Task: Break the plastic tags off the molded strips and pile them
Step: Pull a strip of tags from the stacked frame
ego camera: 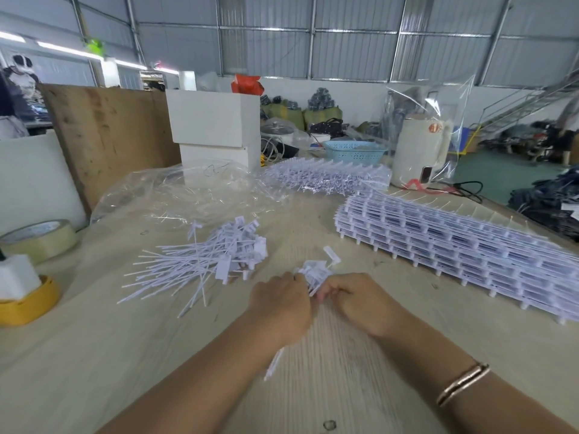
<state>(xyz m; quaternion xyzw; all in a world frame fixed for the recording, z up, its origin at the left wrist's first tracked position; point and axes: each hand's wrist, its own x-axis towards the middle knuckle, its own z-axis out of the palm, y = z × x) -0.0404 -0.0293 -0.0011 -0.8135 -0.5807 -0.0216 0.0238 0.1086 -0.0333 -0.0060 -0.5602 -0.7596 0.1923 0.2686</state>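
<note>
White loose tags [206,261] lie heaped toward the desk [94,355] left edge. Just beside them, near the front edge, the left hand [282,305] and right hand [354,299] curl their fingers round a tag bunch [315,270]. Stacked molded strips [454,245] lie toward the right edge.

Matt white plastic tags [219,258], seemingly smooth

Two hands were in view: left hand [282,303] and right hand [360,300]. Molded-strip stacks: two, near stack [463,249] and far stack [326,177]. Loose tag pile [216,255]: one. Tape rolls: two, clear [40,238] and yellow [28,303]. Blue basket [354,151]: one.
</note>
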